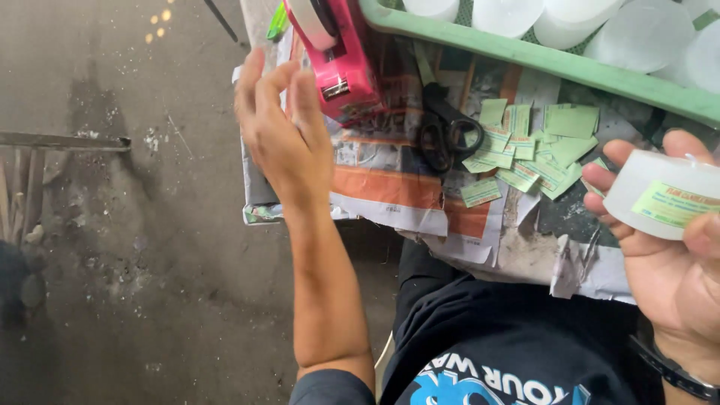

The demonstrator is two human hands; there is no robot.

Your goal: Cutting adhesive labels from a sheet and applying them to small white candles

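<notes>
overhead, left hand (283, 131) splayed; right hand (667, 262) grips labelled jar (664, 193).

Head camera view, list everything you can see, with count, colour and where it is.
Tape dispenser: one, pink, top centre.
Scissors: one pair, black, on the newspaper.
Paper labels: a loose pile, green, right of the scissors.
Newspaper: sheets, printed, covering the work surface.
Tray: one, green, top right.
White tubs: several, in the tray.
Labelled tub: one, white, in the right hand.
Left hand: raised, empty.
Right hand: gripping.
</notes>
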